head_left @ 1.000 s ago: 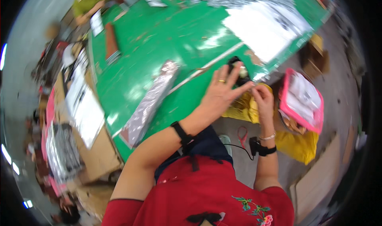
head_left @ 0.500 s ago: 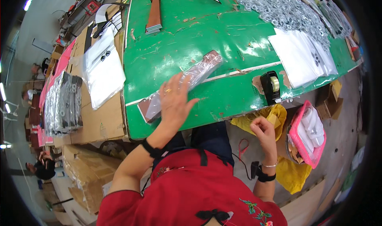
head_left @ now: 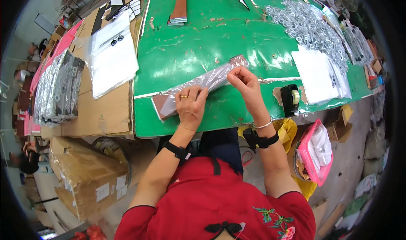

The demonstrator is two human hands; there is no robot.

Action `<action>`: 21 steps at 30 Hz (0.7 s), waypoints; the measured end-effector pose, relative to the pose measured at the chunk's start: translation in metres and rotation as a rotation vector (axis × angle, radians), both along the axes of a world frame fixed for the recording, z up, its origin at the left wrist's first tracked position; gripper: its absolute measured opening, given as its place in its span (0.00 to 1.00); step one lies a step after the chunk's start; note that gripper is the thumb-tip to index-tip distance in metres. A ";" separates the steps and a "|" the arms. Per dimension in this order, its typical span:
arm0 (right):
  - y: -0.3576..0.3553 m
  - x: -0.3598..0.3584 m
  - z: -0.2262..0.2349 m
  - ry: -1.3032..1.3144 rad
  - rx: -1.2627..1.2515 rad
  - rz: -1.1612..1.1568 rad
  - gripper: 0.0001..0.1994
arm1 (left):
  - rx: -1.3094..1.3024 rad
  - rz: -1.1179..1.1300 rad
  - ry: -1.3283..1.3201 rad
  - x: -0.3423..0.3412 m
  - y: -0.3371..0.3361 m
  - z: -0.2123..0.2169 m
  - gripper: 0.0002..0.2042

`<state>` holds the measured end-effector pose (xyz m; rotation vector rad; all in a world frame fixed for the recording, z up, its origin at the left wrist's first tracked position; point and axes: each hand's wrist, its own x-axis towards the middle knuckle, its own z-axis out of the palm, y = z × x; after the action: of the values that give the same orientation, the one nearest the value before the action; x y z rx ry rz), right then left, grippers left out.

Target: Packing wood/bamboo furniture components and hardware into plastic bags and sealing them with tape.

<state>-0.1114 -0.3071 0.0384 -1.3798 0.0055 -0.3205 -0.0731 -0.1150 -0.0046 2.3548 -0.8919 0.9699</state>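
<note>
A brown bar in a clear plastic bag (head_left: 216, 76) lies slantwise on the green tabletop (head_left: 190, 43), its bare brown end to the near left. My left hand (head_left: 190, 109) presses on the bag near that end, its fingers bent over the plastic and gripping it. At the far right end my right hand (head_left: 248, 88) hovers beside the bag with thumb and forefinger pinched together. What the pinch holds, if anything, is too small to make out. To the right of that hand stands a black tape dispenser (head_left: 289, 100) with a tape roll in it.
A heap of metal ring-ended parts (head_left: 304, 24) covers the far right, behind white plastic sheets (head_left: 313, 77). More white sheets (head_left: 114, 58) lie on cardboard at left, beside stacked wrapped packs (head_left: 57, 88). Brown bars (head_left: 179, 5) lie far off. A pink basket (head_left: 303, 153) stands below the table's right edge.
My right hand has come up from beside the tape dispenser to the bag's far end. My left hand, spread before, now has its fingers bent on the bag.
</note>
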 end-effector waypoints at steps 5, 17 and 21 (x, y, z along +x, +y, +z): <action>0.011 -0.010 -0.012 0.103 0.034 -0.002 0.05 | -0.033 -0.025 0.005 0.001 0.000 0.000 0.08; 0.016 -0.012 -0.023 0.144 0.082 -0.058 0.05 | -0.103 -0.045 0.184 0.001 -0.005 0.015 0.05; 0.019 -0.015 -0.023 0.157 0.089 -0.031 0.06 | -0.102 -0.055 0.426 0.006 -0.005 0.028 0.09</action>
<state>-0.1260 -0.2881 0.0153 -1.3144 0.1694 -0.2344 -0.0672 -0.1197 0.0232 2.3080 -0.7143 0.4502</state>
